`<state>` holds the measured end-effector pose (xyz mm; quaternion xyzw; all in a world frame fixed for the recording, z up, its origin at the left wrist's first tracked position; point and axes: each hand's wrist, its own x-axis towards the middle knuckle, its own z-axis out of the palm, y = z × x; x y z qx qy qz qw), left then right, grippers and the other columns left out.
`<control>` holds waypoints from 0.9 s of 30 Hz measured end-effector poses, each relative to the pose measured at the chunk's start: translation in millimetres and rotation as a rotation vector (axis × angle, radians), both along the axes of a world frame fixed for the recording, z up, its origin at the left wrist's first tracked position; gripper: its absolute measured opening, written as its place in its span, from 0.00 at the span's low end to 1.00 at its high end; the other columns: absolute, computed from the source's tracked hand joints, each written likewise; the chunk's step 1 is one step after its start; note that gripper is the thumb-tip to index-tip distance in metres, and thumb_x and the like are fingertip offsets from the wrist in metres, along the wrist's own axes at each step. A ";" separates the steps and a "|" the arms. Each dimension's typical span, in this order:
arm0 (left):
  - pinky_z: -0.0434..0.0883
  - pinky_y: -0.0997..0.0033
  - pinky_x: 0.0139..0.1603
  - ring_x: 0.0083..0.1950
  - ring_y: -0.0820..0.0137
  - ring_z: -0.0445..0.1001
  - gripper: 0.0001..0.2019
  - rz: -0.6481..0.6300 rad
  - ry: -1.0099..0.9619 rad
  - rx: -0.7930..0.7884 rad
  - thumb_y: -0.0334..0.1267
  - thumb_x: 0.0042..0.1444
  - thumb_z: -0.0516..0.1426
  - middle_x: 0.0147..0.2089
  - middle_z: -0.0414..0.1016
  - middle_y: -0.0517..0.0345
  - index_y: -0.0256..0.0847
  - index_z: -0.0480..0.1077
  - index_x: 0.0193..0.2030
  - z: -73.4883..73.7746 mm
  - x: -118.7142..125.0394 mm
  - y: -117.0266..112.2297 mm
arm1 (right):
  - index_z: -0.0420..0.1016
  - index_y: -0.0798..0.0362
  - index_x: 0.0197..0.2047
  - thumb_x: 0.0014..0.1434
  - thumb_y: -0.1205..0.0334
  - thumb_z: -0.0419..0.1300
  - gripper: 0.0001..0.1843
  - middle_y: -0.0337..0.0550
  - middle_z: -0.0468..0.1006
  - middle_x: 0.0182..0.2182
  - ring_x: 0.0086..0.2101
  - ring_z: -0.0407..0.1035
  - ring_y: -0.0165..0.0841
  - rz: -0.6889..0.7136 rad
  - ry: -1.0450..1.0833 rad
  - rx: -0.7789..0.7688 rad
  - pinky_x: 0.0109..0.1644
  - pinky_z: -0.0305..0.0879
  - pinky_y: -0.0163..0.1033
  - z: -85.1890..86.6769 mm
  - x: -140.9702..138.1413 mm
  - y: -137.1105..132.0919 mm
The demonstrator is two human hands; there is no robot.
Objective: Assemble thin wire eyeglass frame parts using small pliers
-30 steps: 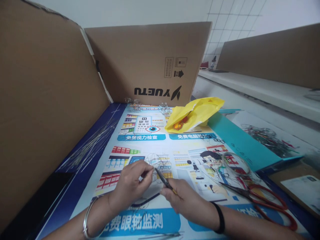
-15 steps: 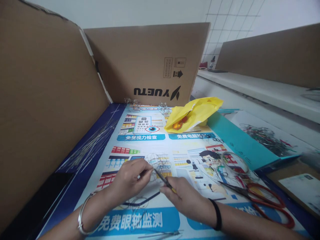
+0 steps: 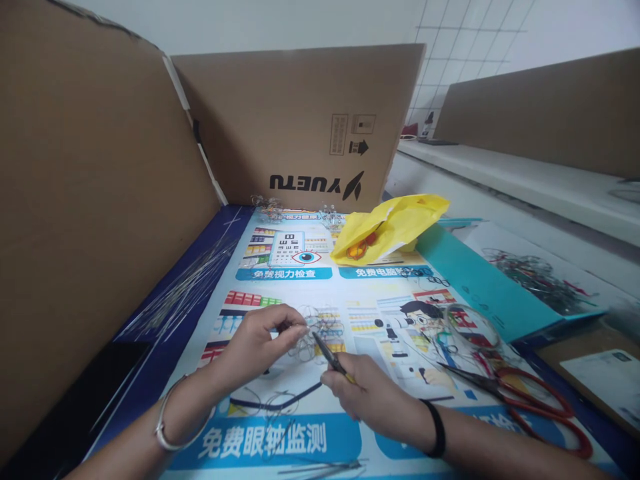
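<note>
My right hand is closed around a pair of pliers, whose dark, slim jaws point up and left. Beside the tips of the jaws, my left hand pinches thumb and forefinger together; what sits between them is too small to make out. Behind the fingertips lies a loose tangle of thin wire on the printed sheet. More thin wire pieces lie on the sheet below, between my forearms.
Red-handled scissors lie at the right, near a coil of wire. A yellow bag stands farther back. Straight wires lie at left beside a cardboard wall. A teal folder holds a dark wire heap.
My left thumb has straightened forward and its fingertips have shifted slightly up and right. The pliers have tilted a little steeper, their tips slightly apart from the left fingers.
</note>
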<state>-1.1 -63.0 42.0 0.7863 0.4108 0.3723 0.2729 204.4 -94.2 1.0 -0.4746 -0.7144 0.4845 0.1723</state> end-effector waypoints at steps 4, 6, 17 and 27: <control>0.70 0.75 0.29 0.27 0.74 0.72 0.05 -0.003 -0.128 -0.190 0.36 0.56 0.55 0.25 0.74 0.59 0.38 0.70 0.32 -6.8 1.6 -0.9 | 0.56 0.52 0.27 0.58 0.48 0.48 0.17 0.30 0.60 0.12 0.14 0.55 0.23 -0.027 0.194 -0.224 0.19 0.51 0.29 1.9 -2.3 -1.2; 0.71 0.75 0.29 0.26 0.74 0.73 0.06 -0.005 -0.153 -0.232 0.36 0.55 0.55 0.25 0.75 0.58 0.38 0.71 0.33 -8.3 3.6 -1.9 | 0.56 0.52 0.26 0.58 0.46 0.49 0.18 0.30 0.61 0.11 0.13 0.54 0.23 -0.029 0.250 -0.257 0.18 0.50 0.29 1.8 -2.5 -1.2; 0.74 0.75 0.28 0.26 0.72 0.76 0.05 0.175 -0.244 -0.137 0.36 0.53 0.58 0.24 0.77 0.57 0.37 0.74 0.30 -15.5 10.2 -7.6 | 0.57 0.52 0.25 0.56 0.41 0.50 0.22 0.31 0.62 0.12 0.15 0.56 0.23 -0.017 0.286 -0.249 0.20 0.51 0.29 2.4 -2.4 -1.3; 0.75 0.73 0.33 0.29 0.71 0.77 0.06 0.270 -0.281 -0.149 0.38 0.53 0.58 0.27 0.79 0.59 0.38 0.75 0.32 -24.8 14.5 -14.6 | 0.58 0.53 0.25 0.56 0.37 0.47 0.26 0.34 0.63 0.14 0.16 0.59 0.24 0.022 0.221 -0.224 0.19 0.54 0.28 -1.5 -0.7 -6.3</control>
